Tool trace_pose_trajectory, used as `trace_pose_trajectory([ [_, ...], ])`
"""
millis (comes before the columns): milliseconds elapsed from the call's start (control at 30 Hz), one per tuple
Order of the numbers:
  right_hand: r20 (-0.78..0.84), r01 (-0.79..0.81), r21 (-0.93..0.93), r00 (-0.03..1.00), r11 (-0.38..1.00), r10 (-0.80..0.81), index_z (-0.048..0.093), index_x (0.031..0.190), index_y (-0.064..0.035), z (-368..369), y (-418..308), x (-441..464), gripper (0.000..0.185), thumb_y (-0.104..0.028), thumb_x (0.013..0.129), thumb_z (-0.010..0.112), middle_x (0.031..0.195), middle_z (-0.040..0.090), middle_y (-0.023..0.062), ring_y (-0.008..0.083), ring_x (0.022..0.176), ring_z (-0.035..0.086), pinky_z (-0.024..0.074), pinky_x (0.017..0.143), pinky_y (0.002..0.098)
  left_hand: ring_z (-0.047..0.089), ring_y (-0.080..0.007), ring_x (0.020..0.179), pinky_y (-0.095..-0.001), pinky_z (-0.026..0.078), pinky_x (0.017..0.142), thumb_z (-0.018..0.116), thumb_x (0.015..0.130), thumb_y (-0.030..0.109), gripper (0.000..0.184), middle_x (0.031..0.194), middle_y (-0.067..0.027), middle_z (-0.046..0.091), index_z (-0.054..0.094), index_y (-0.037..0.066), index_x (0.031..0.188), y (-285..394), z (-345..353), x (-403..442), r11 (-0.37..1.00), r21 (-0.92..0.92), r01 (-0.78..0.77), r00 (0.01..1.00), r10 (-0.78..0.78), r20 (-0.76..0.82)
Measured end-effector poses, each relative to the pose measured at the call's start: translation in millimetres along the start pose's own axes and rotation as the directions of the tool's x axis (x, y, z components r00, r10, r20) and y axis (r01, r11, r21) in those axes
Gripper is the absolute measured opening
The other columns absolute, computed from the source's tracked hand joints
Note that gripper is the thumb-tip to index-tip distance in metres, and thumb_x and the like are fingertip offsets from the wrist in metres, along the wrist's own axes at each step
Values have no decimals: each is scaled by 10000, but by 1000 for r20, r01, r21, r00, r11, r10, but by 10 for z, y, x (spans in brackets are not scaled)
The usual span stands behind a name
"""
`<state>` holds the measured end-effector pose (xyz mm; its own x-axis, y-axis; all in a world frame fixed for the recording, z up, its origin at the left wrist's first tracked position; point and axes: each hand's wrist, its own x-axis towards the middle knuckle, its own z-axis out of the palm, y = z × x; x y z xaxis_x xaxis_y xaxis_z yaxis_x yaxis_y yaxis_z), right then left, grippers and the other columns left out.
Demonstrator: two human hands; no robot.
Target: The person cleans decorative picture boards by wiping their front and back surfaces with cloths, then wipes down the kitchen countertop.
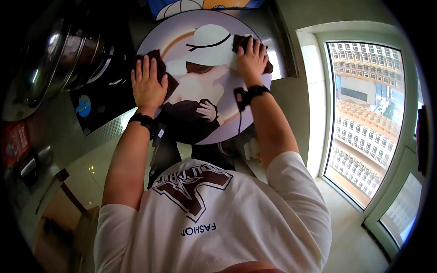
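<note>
A round board printed with a cartoon figure lies in front of my body. My left hand rests flat near the board's left edge, fingers stretched out over a dark brown cloth. On the upper right part of the board, my right hand lies flat with fingers spread on a second dark brown cloth. Parts of both cloths are hidden under the palms. Each wrist wears a black strap, and a thin cable hangs from the right one.
Shiny metal pots stand at the left, beside a black panel with a blue sticker. A metal counter edge runs past the board's upper right. A tall window is on the right. A wooden stool-like piece is at lower left.
</note>
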<state>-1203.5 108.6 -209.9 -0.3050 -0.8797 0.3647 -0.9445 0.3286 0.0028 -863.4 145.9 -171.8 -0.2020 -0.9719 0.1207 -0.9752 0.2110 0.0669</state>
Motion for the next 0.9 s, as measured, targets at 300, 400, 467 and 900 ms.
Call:
trace_pose_trajectory([
  [300,64,172,722,948,671,-311,555,1406,-95,-421,-534,-132,692,-321,807,817,1453,533,205,379,1347,495,387,1128,477,339,-348,1467,-532,271,1193,614,936,365,619,1587,-114,391,480,92,1475,-5,-25,-7,996,-86,-10,997,4,-71],
  [400,193,16,544,971,839,-144,657,1256,-78,-499,-425,177,550,-329,793,817,1323,617,155,381,1202,568,449,1033,484,342,-344,1466,-528,270,1195,615,934,368,625,1586,-115,392,477,93,1478,-8,-24,-3,996,-88,4,998,-9,-61],
  [467,259,112,469,931,876,-257,688,1181,-101,-594,-616,199,483,-324,775,824,1305,622,132,372,1202,558,442,1032,481,338,-338,1469,-524,269,1197,612,934,372,627,1591,-111,385,475,97,1480,-5,-25,-10,997,-75,17,998,-22,-58],
  [900,439,-363,894,826,261,-354,503,923,-73,-1330,-354,260,247,-35,858,739,826,585,17,100,752,564,486,673,252,327,-321,1475,-508,241,1210,610,912,380,640,1592,-98,384,479,121,1482,1,-40,6,996,-76,49,998,-51,-29],
])
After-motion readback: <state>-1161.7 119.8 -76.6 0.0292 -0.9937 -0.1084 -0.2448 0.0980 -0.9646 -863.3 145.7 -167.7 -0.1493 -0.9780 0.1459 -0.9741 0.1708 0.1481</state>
